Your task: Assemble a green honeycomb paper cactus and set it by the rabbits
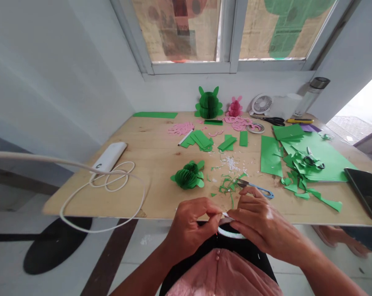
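Over the table's front edge, my left hand (190, 224) and my right hand (262, 220) meet at a roll of white tape (231, 235). My right fingers are closed on the roll, whose lower rim shows below them. With thumb and forefinger my left hand pinches a small white piece at the roll, probably the tape's end. Just beyond my right hand lie blue-handled thread snips (260, 189), beside green paper scraps (226, 183). A green honeycomb paper figure (186, 177) rests on the table beyond my left hand.
Green cards (201, 139), pink scraps (181, 128) and another tape roll (255, 128) lie farther back. Scissors (313, 162) rest on green paper at right, near a phone (364, 193). A white cable (102, 230) loops past the left front edge. Two finished paper figures stand by the wall.
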Motion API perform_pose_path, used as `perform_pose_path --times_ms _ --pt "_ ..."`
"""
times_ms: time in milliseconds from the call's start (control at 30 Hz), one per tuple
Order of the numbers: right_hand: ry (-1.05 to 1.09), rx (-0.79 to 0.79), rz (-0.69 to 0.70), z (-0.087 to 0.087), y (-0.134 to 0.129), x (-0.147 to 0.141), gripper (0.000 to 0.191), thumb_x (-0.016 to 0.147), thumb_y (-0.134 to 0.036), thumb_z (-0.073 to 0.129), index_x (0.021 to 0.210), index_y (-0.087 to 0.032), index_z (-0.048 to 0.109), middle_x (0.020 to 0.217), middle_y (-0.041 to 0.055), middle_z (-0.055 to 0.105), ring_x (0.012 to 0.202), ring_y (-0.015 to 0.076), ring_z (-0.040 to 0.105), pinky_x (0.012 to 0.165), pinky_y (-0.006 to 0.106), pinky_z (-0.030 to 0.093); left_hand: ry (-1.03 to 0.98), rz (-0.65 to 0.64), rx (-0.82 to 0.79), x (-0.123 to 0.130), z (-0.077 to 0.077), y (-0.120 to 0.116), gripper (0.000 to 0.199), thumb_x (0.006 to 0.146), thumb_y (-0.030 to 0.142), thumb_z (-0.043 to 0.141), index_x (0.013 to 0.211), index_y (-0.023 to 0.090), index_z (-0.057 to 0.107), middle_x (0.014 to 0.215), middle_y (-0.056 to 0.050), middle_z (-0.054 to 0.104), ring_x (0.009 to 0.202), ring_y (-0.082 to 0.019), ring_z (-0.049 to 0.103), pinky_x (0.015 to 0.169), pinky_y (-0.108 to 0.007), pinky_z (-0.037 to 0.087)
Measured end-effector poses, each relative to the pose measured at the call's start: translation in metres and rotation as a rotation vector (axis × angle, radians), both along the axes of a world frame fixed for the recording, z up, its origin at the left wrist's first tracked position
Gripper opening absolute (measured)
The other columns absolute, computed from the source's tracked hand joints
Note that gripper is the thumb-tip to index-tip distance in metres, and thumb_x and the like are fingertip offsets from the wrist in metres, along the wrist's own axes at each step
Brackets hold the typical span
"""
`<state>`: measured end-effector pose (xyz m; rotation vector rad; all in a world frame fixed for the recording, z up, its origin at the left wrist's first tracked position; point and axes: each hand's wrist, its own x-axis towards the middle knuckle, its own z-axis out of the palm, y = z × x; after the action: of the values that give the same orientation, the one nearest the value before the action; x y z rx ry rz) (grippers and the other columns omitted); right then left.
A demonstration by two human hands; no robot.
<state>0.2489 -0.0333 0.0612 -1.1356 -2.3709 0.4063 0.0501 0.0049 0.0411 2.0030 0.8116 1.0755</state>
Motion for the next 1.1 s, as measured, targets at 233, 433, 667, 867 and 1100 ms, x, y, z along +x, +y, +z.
perform_pose_path --times_ms 233,433,667,867,1100 --pt "0.005 -0.032 0.074 0.010 -0.003 -0.009 0.034 0.100 -0.028 0.036 0.085 -0.020 0.066 0.064 0.0012 0.058 0.064 0.0154 0.049 0.081 0.034 0.039 -0.042 0.000 -0.062 -0.010 0.004 -0.013 0.017 0.078 0.008 0.057 0.069 0.020 0.065 0.061 0.004 0.065 0.055 -0.008 0.059 0.054 -0.017 0.046" --pt "0.145 -0.158 0.207 0.005 -0.009 0.001 0.032 0.100 -0.033 0.040 0.090 -0.023 0.068 0.069 0.0014 0.064 0.069 0.0147 0.056 0.083 0.034 0.042 -0.146 0.459 -0.088 -0.040 0.007 0.002 0.008 0.078 0.018 0.064 0.076 0.022 0.071 0.065 0.003 0.068 0.059 -0.010 0.063 0.061 -0.021 0.052" --pt "0.392 -0.200 -0.348 -0.002 0.051 0.034 0.042 0.092 -0.044 0.049 0.064 -0.018 0.065 0.062 0.0015 0.063 0.060 0.0142 0.055 0.060 0.027 0.042 -0.516 0.108 -0.812 -0.033 -0.009 0.005 0.022 0.071 0.031 0.077 0.088 0.017 0.072 0.070 -0.005 0.072 0.062 -0.013 0.064 0.053 -0.021 0.049" --pt "0.169 -0.214 -0.726 -0.039 0.125 0.060 0.049 0.091 -0.051 0.040 0.078 -0.015 0.070 0.064 0.0036 0.068 0.043 0.0099 0.042 0.045 0.024 0.032 -0.761 -0.112 -1.143 -0.015 -0.015 -0.007 0.027 0.069 0.033 0.080 0.088 0.017 0.070 0.069 -0.003 0.069 0.060 -0.013 0.064 0.050 -0.019 0.045" --pt "-0.061 -0.041 -0.905 -0.047 0.132 0.068 0.030 0.082 -0.026 0.054 0.107 -0.016 0.069 0.097 0.0139 0.073 0.100 0.0306 0.059 0.085 0.041 0.041 -0.794 -0.117 -1.116 -0.006 -0.022 0.000 0.026 0.069 0.033 0.081 0.076 0.014 0.064 0.065 -0.002 0.067 0.059 -0.012 0.062 0.052 -0.020 0.047"
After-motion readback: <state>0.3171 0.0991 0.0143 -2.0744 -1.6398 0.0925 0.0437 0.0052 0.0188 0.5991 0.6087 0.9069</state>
